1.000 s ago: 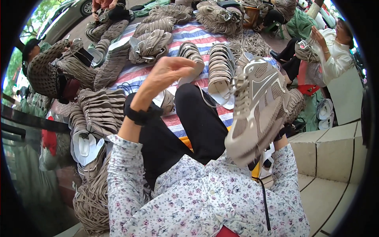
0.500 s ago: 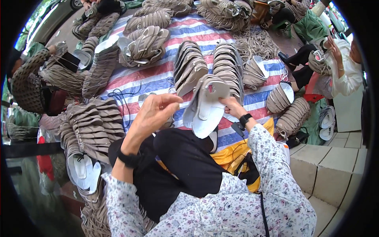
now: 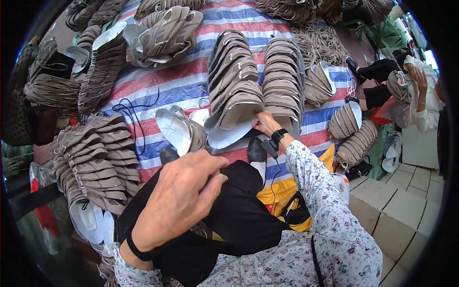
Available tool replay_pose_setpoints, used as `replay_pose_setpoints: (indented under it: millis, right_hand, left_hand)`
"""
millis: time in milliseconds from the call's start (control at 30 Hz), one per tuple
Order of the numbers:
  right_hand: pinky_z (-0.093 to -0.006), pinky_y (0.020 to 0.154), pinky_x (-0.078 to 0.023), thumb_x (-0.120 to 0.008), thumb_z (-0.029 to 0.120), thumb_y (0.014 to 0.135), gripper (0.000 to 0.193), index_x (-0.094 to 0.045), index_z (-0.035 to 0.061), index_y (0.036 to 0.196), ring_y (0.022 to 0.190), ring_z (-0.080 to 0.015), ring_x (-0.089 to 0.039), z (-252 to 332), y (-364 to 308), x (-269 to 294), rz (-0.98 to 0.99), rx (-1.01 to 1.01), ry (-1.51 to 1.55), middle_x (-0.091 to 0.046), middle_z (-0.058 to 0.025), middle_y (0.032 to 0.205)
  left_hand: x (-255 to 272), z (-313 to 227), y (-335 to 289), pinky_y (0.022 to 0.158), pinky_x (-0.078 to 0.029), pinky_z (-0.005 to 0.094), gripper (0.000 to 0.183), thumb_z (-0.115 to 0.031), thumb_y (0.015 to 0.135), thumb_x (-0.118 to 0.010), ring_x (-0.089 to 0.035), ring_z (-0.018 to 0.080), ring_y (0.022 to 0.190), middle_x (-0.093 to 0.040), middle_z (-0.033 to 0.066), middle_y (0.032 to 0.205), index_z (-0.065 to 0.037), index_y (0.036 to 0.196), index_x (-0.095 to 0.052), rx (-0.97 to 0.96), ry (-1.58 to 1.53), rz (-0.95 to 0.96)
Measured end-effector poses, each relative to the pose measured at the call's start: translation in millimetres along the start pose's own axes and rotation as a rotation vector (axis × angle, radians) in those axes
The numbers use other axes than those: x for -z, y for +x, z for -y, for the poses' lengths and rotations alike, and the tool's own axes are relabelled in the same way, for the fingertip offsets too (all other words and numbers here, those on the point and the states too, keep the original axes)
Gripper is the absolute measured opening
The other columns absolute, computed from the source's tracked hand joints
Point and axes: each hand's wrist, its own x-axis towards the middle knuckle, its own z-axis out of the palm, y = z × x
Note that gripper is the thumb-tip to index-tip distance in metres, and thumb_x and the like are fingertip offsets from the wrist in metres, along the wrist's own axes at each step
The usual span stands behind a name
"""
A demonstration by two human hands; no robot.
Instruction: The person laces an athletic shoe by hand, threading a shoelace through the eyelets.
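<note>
Two rows of grey-brown shoe uppers with pale linings lie nested on the striped sheet (image 3: 186, 88) in front of me. At the near end of the left row is a shoe upper (image 3: 239, 115), its light inside facing me. My right hand (image 3: 267, 123) pinches the right edge of this upper. The right-hand row (image 3: 282, 79) runs just beyond that wrist. My left hand (image 3: 179, 193) is raised above my lap, thumb and bent fingers apart, with nothing visible between them. A small bundle of uppers (image 3: 179, 129) lies just beyond it.
To the left stands a large stack of uppers (image 3: 95, 160). A black cord (image 3: 131, 115) curls over the sheet. A yellow bag (image 3: 275, 191) lies by my right knee, near tiled steps (image 3: 387, 210). Another person (image 3: 423, 91) sits at the right, beside more bundles (image 3: 356, 143).
My right hand has carried the upper forward and down to the near end of the left row. My left hand has drawn back toward me. The view has shifted.
</note>
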Motion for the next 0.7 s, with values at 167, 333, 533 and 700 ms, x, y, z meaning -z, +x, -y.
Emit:
replay_pose_setpoints:
  millis: [167,333,533,700]
  right_hand:
    - [-0.0502,0.064,-0.051,-0.050,0.008,0.097,0.028,-0.051,0.0154,0.124,0.069,-0.0271,-0.047,6,12,-39,-0.033,-0.039,0.042,-0.053,-0.0123,0.107]
    - [-0.0555,0.072,-0.052,-0.041,0.017,0.101,0.029,-0.055,0.0174,0.126,0.087,-0.0326,-0.056,25,66,-20,-0.093,0.043,0.227,-0.059,-0.0117,0.117]
    - [-0.0442,0.087,-0.056,-0.035,0.029,0.101,0.042,-0.058,0.0210,0.136,0.105,-0.0240,-0.066,-10,125,-50,-0.240,-0.050,0.468,-0.066,-0.0034,0.128]
    - [-0.0434,0.118,-0.029,-0.025,0.040,0.103,0.055,-0.034,0.0199,0.154,0.146,-0.0239,-0.030,-34,204,4,0.134,0.165,0.494,-0.031,0.0030,0.161]
  left_hand:
    - [4,-9,-7,0.075,-0.048,0.0414,0.028,-0.005,0.083,-0.071,-0.062,0.0338,0.086,-0.063,0.0144,0.094,-0.001,0.110,-0.065,0.038,0.175,0.087]
    - [3,-12,-1,0.075,-0.048,0.0403,0.031,-0.004,0.083,-0.071,-0.061,0.0315,0.088,-0.061,0.0131,0.095,-0.001,0.113,-0.064,0.015,0.201,0.106]
    - [-1,-6,-4,0.071,-0.048,0.0399,0.036,-0.003,0.079,-0.073,-0.058,0.0297,0.082,-0.058,0.0118,0.091,0.001,0.113,-0.063,0.068,0.228,0.160]
    - [5,-4,-8,0.071,-0.048,0.0388,0.037,-0.002,0.078,-0.074,-0.058,0.0281,0.080,-0.058,0.0112,0.091,0.001,0.113,-0.063,0.089,0.218,0.163]
